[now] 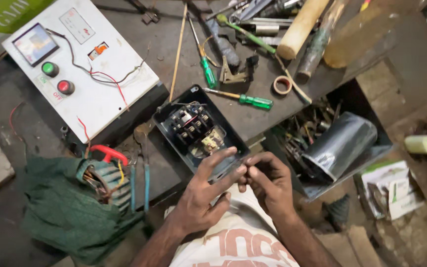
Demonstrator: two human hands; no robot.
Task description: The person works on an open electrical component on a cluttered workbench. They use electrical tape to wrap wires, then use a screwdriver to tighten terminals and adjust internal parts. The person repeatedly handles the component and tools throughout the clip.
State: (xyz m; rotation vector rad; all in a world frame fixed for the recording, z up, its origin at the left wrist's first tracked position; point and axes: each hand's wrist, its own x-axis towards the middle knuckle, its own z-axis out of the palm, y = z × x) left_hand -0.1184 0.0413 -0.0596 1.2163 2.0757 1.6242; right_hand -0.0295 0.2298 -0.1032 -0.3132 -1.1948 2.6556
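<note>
Black starter box (171,129): one; left hand (201,198), right hand (268,180) fingertips meeting; two green screwdrivers.

Upper left, a white control box (82,64) carries one green button (50,68) and one red button (65,87). Centre top, two green-handled screwdrivers (255,102). Lower left, dark green cloth (60,212).

A dark, grimy metal counter (273,113) spreads out beyond the hands, its surface scuffed. To their right lies a dusty floor (411,232), perhaps bare concrete. Dim, warm light falls from above.
</note>
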